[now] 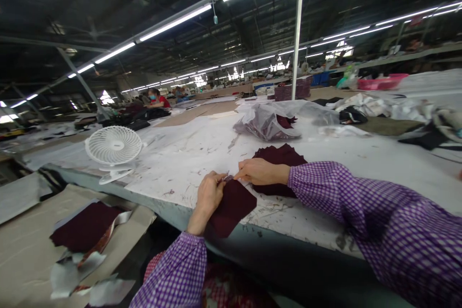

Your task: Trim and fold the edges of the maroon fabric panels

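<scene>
A dark maroon piece of fabric (234, 206) hangs partly over the front edge of the white-covered table. My left hand (208, 196) is closed on its upper left edge, thumb and fingers pinched. Close by, my right hand (260, 172) pinches at the top edge of the same piece. Between the fingertips shows a small pale purplish bit (228, 178), too small to name. Beneath and behind my right wrist lies a stack of maroon fabric pieces (280, 154) with jagged edges, partly hidden by the hand and the checked sleeve.
A white fan (114, 146) stands near the table's left edge. Behind the stack sits a clear plastic bag (265, 122) with maroon fabric inside. Lower left, more maroon fabric (86, 226) lies on brown board. A pink basin (382, 82) and heaped cloth are at right; a pole (298, 33) rises beyond.
</scene>
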Demonstrator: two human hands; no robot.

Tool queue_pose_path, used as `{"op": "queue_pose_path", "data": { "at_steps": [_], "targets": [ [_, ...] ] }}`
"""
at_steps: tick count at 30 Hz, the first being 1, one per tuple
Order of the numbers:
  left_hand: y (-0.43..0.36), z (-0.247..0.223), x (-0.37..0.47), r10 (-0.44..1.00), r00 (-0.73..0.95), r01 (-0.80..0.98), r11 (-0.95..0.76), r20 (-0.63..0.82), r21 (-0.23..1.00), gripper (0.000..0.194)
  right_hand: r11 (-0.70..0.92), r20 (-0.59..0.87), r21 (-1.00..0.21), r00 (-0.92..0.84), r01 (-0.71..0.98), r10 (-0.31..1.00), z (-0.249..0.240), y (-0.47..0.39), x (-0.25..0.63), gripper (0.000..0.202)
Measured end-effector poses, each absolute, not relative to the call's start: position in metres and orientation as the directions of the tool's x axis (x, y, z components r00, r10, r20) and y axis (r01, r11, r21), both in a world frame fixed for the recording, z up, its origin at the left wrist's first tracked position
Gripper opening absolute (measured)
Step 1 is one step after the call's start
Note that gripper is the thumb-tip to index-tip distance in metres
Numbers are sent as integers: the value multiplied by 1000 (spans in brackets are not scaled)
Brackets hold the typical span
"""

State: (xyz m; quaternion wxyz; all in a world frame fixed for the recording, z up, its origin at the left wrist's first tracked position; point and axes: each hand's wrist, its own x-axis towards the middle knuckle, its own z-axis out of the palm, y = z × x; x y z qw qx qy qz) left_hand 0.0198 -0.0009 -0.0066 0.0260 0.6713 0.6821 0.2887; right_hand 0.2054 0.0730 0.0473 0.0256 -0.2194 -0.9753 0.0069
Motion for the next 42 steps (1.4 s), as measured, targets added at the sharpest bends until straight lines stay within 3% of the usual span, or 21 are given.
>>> {"op": "queue_pose_path", "data": {
  "at_steps": [4, 12, 17, 24, 27, 31, 36, 39, 42],
  "targets": [
    [-3, -9, 21, 927, -47, 904, -119, 372, 411, 32, 897, 26, -20, -896, 443, 443, 46, 69, 205, 26],
    [-10, -6, 27, 915, 71, 972, -154, 397, 180, 37, 902, 60, -76, -901, 425, 430, 47, 73, 205, 29],
    [-11, -4, 27, 921, 76, 973, -152, 382, 173, 38, 936, 219, -79, -910, 342, 351, 41, 71, 200, 31],
    [-11, -4, 29, 924, 64, 978, -132, 376, 159, 35, 843, 247, -200, -807, 499, 536, 41, 83, 200, 26],
    [-11, -4, 29, 925, 64, 982, -125, 375, 139, 36, 865, 280, -228, -821, 447, 498, 38, 86, 200, 27],
    [-12, -3, 29, 924, 78, 986, -127, 375, 109, 38, 929, 253, -160, -896, 332, 364, 34, 80, 199, 31],
    [-12, -4, 31, 923, 63, 985, -118, 379, 123, 36, 901, 246, -48, -869, 431, 429, 35, 72, 199, 29],
    [-11, -3, 31, 921, 56, 984, -118, 386, 137, 36, 927, 222, -28, -902, 375, 371, 38, 69, 198, 28],
    [-13, -2, 20, 927, 51, 962, -146, 372, 231, 34, 940, 176, -28, -924, 339, 338, 36, 67, 197, 27]
  ]
}}
